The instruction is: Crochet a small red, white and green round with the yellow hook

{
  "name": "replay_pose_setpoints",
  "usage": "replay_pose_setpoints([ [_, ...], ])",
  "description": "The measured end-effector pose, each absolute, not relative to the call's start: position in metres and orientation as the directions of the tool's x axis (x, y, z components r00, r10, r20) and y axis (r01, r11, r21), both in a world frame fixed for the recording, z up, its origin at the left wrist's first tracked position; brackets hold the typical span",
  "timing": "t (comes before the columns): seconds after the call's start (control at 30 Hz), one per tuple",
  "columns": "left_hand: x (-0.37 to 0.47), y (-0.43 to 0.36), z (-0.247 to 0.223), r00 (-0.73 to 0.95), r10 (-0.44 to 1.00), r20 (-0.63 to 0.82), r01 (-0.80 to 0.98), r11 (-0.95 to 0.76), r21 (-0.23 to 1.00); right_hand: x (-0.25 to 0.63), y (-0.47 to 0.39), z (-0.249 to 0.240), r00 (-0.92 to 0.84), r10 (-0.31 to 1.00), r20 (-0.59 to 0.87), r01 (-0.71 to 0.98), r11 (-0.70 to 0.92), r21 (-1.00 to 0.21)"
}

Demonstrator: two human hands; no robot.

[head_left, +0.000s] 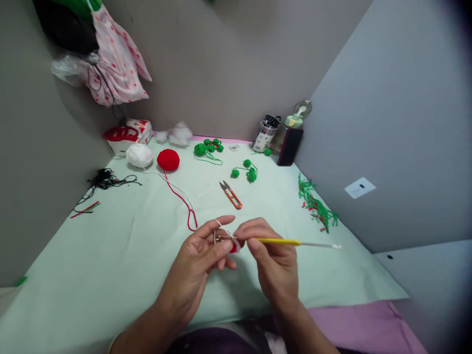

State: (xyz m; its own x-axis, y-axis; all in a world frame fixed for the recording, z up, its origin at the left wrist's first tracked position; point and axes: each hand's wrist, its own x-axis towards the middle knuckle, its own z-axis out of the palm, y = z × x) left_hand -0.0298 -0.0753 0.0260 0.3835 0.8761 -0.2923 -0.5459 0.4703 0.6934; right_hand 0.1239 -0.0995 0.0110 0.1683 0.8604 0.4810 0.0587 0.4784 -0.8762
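Observation:
My left hand point(204, 255) pinches a small red and white crochet piece point(235, 247) between thumb and fingers, with white yarn looped over its raised index finger. In my right hand point(275, 260) is a crochet hook point(280, 241) with a yellow handle. Its left tip meets the crochet piece, though the fingers partly hide the contact; the other metal end points right. Red yarn and white yarn trail across the table toward a red yarn ball point(168, 160) and a white yarn ball point(139, 156). Orange thread snips point(231, 195) lie beyond my hands.
Green crocheted balls point(251, 174) and more green pieces point(208, 147) sit at the back. Green and red yarn scraps point(317, 204) lie right, black yarn point(106, 179) left. A phone point(290, 147) leans beside a pen cup point(265, 135). Walls enclose the table point(147, 265).

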Motion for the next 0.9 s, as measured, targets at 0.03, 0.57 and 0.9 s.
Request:
replay_pose_setpoints([
  [0.03, -0.029, -0.076, 0.026, 0.383, 0.880, -0.282, -0.531, 0.459, 0.712, 0.124, -0.099, 0.010, 0.165, 0.863, 0.478, 0.070, 0.473, -0.878],
  [0.57, -0.033, -0.080, 0.021, 0.347, 0.904, -0.251, -0.491, 0.403, 0.773, 0.126, -0.111, 0.010, 0.125, 0.812, 0.570, 0.200, 0.542, -0.816],
  [0.9, -0.036, -0.076, 0.023, 0.459, 0.827, -0.324, -0.535, 0.549, 0.642, 0.122, -0.113, 0.002, -0.042, 0.644, 0.764, 0.607, 0.624, -0.492],
])
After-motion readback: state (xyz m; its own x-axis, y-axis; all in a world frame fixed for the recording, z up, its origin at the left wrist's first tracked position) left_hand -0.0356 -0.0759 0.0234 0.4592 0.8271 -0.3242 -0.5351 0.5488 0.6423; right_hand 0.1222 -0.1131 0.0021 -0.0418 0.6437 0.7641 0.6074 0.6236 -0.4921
